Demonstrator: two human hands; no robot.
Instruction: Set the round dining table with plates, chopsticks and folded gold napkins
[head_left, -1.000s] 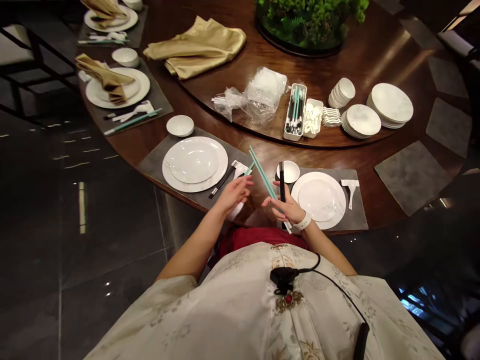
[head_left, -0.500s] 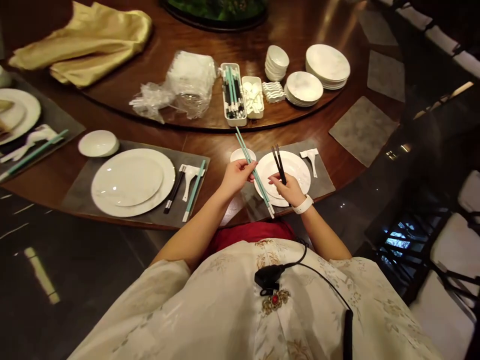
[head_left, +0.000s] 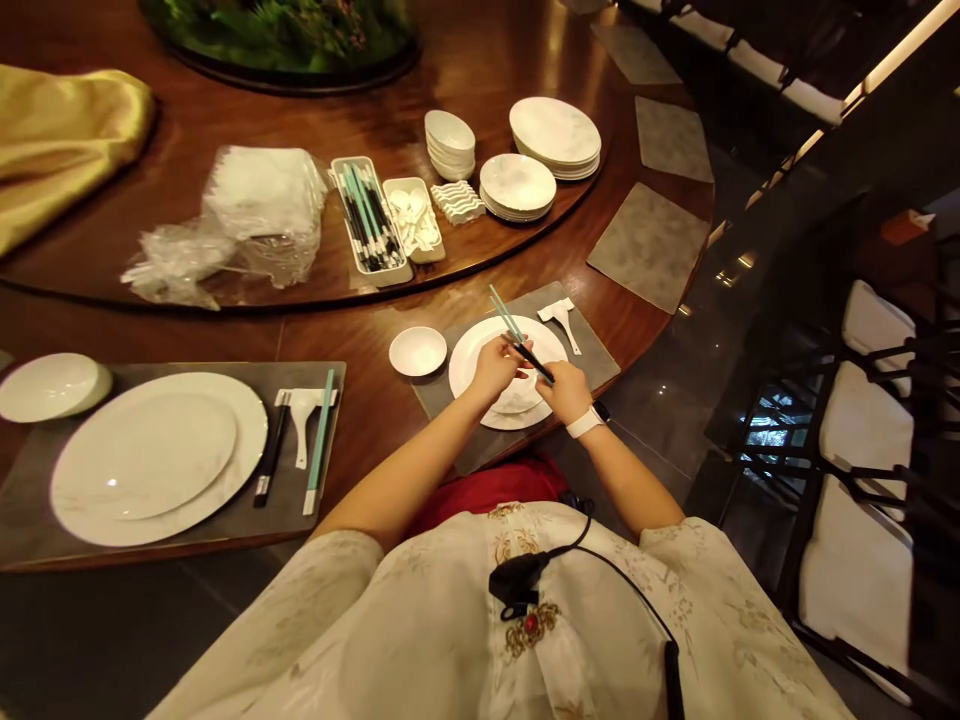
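Observation:
Over the white plate in front of me, both hands are close together. My left hand is closed around a pair of teal chopsticks, whose far ends point away from me. My right hand grips black chopsticks, slanting toward the left fingers; whether the left fingers touch them I cannot tell. A small white bowl stands left of the plate. To its right, a white spoon lies on a rest, all on a grey placemat.
Left of me is a laid setting with a large plate, bowl, spoon and chopsticks. The turntable bears a chopstick box, a spoon box, stacked bowls, stacked plates, a plastic-wrapped bundle and yellow cloth.
My hands have come together, and the black chopsticks have tipped from upright toward my left hand. The teal pair has shifted too. My view has turned to the right.

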